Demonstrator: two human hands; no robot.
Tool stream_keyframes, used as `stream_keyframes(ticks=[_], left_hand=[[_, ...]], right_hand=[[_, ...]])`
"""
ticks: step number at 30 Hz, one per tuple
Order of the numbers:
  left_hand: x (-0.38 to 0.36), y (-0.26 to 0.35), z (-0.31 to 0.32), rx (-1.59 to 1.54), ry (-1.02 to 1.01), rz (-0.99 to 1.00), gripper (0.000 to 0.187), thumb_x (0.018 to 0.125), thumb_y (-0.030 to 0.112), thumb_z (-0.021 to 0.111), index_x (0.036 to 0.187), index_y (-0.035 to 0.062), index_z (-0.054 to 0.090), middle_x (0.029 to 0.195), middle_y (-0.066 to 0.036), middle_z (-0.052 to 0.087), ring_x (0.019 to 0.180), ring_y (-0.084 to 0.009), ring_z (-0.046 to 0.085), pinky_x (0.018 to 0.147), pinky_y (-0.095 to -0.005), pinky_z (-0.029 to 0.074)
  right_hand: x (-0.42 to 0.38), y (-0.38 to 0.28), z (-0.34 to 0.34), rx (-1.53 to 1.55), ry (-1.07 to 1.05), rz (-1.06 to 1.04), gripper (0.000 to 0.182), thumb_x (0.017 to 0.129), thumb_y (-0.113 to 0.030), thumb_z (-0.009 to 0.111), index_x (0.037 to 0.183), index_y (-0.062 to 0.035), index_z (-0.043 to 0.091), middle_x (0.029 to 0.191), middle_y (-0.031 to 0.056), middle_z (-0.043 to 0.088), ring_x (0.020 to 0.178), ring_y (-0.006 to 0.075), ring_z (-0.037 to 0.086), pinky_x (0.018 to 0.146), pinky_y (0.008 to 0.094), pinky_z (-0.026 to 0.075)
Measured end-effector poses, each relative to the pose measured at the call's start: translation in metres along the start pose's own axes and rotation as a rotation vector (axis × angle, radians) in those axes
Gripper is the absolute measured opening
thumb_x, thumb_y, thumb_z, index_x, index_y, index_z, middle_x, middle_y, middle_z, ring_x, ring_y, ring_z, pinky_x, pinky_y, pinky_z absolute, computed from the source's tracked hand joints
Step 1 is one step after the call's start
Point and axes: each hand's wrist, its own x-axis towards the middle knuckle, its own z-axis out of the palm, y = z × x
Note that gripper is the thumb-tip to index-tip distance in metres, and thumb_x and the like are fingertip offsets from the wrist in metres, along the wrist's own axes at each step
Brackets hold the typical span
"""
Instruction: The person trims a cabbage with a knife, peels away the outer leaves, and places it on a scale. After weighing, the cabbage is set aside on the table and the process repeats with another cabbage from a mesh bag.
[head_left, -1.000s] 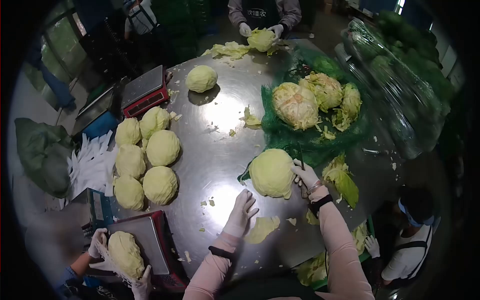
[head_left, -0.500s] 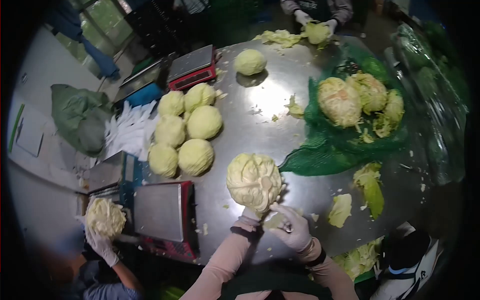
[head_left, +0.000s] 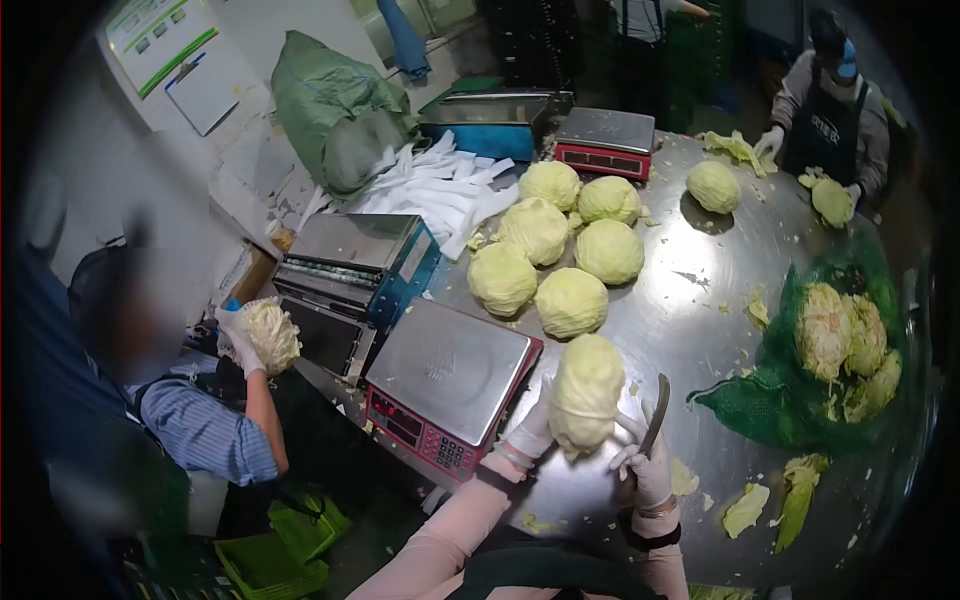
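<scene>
A pale trimmed cabbage (head_left: 588, 385) stands on end in front of me, at the near side of the metal table. From its left side my left hand (head_left: 532, 428), in a white glove, is closed around it. Close to the cabbage's lower right is my right hand (head_left: 645, 468), also gloved, with its fingers wrapped round a knife (head_left: 656, 418) that points upward. Just beyond the cabbage, several trimmed cabbages (head_left: 572, 300) sit in a group.
Left of my hands is a red scale (head_left: 450, 360); another scale (head_left: 604, 132) stands farther back. A co-worker at left holds a cabbage (head_left: 272, 335); another works at the far right. Green netting (head_left: 765, 400) with rough cabbages and loose leaves (head_left: 745, 510) lie to the right.
My view has swung left, bringing the left co-worker and scale further in. The cabbage has turned from its cut base to its side, and the knife in my right hand now points up.
</scene>
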Motion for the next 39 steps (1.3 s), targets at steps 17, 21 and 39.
stream_keyframes(ticks=[17, 21, 39], left_hand=[[-0.096, 0.151, -0.179, 0.471, -0.024, -0.044, 0.052, 0.094, 0.03, 0.047, 0.136, 0.0038, 0.031, 0.132, -0.01, 0.044, 0.121, -0.0164, 0.042, 0.093, -0.0284, 0.04], [-0.17, 0.267, -0.227, 1.055, 0.075, 0.129, 0.059, 0.088, 0.024, 0.059, 0.137, 0.0049, 0.032, 0.136, -0.013, 0.04, 0.122, -0.0212, 0.042, 0.097, -0.032, 0.04], [-0.167, 0.225, -0.23, 0.371, -0.054, 0.125, 0.065, 0.088, 0.034, 0.056, 0.136, -0.0018, 0.03, 0.134, -0.018, 0.043, 0.125, -0.0232, 0.041, 0.105, -0.0354, 0.031]], right_hand=[[0.209, 0.043, 0.029, 0.038, 0.11, 0.216, 0.057, 0.084, -0.056, 0.049, 0.115, -0.0093, 0.053, 0.075, 0.0019, 0.057, 0.052, 0.0125, 0.048, 0.044, 0.0235, 0.04], [0.242, 0.029, 0.076, 0.053, 0.181, 0.108, 0.065, 0.083, -0.05, 0.054, 0.131, -0.0079, 0.042, 0.119, 0.0079, 0.054, 0.098, 0.0204, 0.056, 0.08, 0.0314, 0.048], [0.136, 0.019, 0.047, -0.498, 0.359, 0.118, 0.042, 0.088, -0.043, 0.054, 0.102, -0.004, 0.058, 0.066, 0.0022, 0.057, 0.041, 0.0069, 0.04, 0.035, 0.0211, 0.029]])
